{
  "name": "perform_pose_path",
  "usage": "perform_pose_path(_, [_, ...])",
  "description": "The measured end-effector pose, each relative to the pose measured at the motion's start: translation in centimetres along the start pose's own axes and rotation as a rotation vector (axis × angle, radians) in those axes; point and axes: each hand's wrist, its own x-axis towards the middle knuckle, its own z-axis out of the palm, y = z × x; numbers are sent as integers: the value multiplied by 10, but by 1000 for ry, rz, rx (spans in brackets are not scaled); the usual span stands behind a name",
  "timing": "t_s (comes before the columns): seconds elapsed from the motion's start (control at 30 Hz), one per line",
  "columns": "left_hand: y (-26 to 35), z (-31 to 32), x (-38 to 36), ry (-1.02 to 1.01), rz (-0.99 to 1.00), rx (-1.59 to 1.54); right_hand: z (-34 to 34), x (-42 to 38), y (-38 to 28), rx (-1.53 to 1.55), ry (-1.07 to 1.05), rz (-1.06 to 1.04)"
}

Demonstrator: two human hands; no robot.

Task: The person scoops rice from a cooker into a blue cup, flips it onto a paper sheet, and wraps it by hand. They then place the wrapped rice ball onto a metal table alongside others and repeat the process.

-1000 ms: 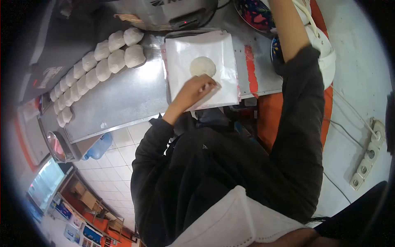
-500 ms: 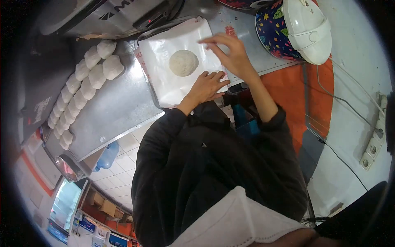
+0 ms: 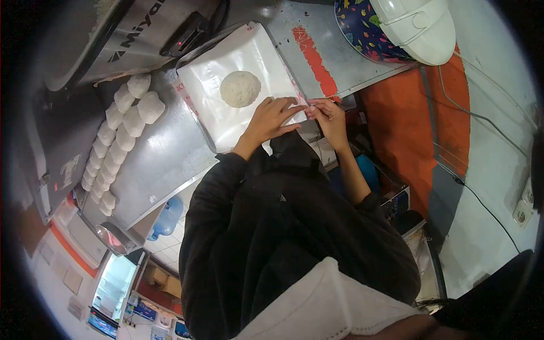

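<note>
A rounded mound of white rice (image 3: 240,89) lies on a glossy white sheet of wrapping paper (image 3: 246,48), atop a stack with red print along its edges. My left hand (image 3: 272,120) rests over the near right corner of the paper, below the rice, fingers stretched out and thumb apart. Against its fingertips, my right hand (image 3: 330,118) is closed in a pinch at that same corner. The paper edge appears to be between its fingers, though the exact grip is small in view.
Two rows of white wrapped packets (image 3: 134,120) line the left of the metal counter (image 3: 164,164). A grey Miyako appliance (image 3: 141,42) stands behind them. At the upper right is a patterned rice container with a white lid (image 3: 416,28). A blue water jug (image 3: 167,218) sits below the counter.
My right hand has come down from above the paper's right side to its near corner, and its fingers have closed. My left hand stays at the corner. The view has shifted slightly.
</note>
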Motion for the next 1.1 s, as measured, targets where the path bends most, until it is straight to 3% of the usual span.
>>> perform_pose_path(0.1, [2, 0, -1, 75, -15, -40, -1, -1, 3, 22, 9, 51])
perform_pose_path(0.3, [12, 1, -3, 240, -100, -125, 1, 1, -4, -98, -65, -67])
perform_pose_path(0.4, [14, 14, -15, 285, -291, -271, 8, 10, -31, -182, -45, -61])
perform_pose_path(0.47, [13, 18, -21, 239, -329, -321, 19, 28, -53, -252, -146, 129])
perform_pose_path(0.6, [16, 24, -19, 237, -331, -347, 89, 101, -79, -893, -95, -276])
perform_pose_path(0.67, [11, 43, -20, 153, -369, -348, 120, 138, -86, -932, -68, -264])
perform_pose_path(0.7, [15, 20, -13, 157, -373, -339, 123, 152, -81, -927, -75, -272])
perform_pose_path(0.77, [17, -24, -4, 183, -126, -309, 121, 177, -68, -797, 17, -572])
perform_pose_path(0.8, [5, -41, 7, 24, -256, -159, 114, 181, -69, -707, 38, -839])
perform_pose_path(0.83, [7, -61, -3, 434, -299, -325, 104, 183, -68, -708, 31, -843])
perform_pose_path(0.9, [-34, -94, -2, 492, -513, -336, 87, 165, -88, -562, -226, -482])
perform_pose_path(0.93, [-52, -112, 2, 548, -441, -214, 83, 159, -93, -568, -234, -479])
perform_pose_path(1.03, [-91, -131, 16, 569, -342, -20, 79, 153, -101, -452, -277, -434])
perform_pose_path(1.1, [-100, -134, 21, 360, -308, -93, 77, 152, -99, -403, -259, -336])
